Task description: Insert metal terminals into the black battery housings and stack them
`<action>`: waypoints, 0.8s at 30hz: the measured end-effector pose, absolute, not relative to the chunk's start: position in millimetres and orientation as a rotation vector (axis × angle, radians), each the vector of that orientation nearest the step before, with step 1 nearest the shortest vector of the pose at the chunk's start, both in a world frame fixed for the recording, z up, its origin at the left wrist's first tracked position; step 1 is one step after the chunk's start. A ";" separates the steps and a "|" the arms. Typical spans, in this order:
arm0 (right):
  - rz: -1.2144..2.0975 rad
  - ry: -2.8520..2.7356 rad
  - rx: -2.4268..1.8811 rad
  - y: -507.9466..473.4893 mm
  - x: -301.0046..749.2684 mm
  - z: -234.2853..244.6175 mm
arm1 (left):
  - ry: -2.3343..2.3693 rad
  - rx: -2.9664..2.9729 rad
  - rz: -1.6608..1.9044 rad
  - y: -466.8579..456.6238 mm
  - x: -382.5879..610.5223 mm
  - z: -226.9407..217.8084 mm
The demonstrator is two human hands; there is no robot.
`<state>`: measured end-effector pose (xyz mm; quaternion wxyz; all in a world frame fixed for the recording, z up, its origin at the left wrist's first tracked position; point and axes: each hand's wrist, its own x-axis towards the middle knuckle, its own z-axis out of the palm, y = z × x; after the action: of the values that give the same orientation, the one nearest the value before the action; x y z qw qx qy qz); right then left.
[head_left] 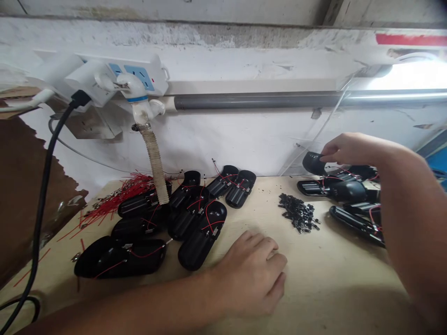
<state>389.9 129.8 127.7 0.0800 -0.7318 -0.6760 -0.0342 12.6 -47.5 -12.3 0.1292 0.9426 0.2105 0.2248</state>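
Note:
My right hand (356, 148) reaches to the back right with its fingers closed on the edge of a black plastic shell (313, 163). It holds that shell above several black shells with red wires (344, 190). Lower down, my left hand (254, 272) rests on the wooden table (307, 288) with its fingers curled under. Whatever may be beneath those fingers is hidden. A pile of small black parts (298, 213) lies between the two hands. Just left of my left hand is a wired black shell (202, 237), the closest of a larger group.
Loose red wires (129, 193) are heaped at the back left. A ribbed hose (155, 160) hangs down over the shells there. On the wall are a power strip (139, 77) and a grey pipe (258, 102). A black cable (44, 200) runs down the left side.

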 end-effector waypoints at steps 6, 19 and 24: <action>0.050 -1.688 -2.452 105.2 373.9 168.3 | 0.620 2.736 0.634 -47.6 13.7 -13.2; 0.783 -2.140 -1.629 40.0 290.0 185.4 | 0.931 1.953 1.130 -48.0 14.9 -15.7; 1.393 -2.272 -1.292 22.1 211.1 162.9 | 0.732 1.583 1.231 -40.9 20.6 -12.8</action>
<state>211.1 22.1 162.9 0.0901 -0.4344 -0.7640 0.4684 20.6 -40.9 -12.8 0.4825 0.6494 0.3005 0.5051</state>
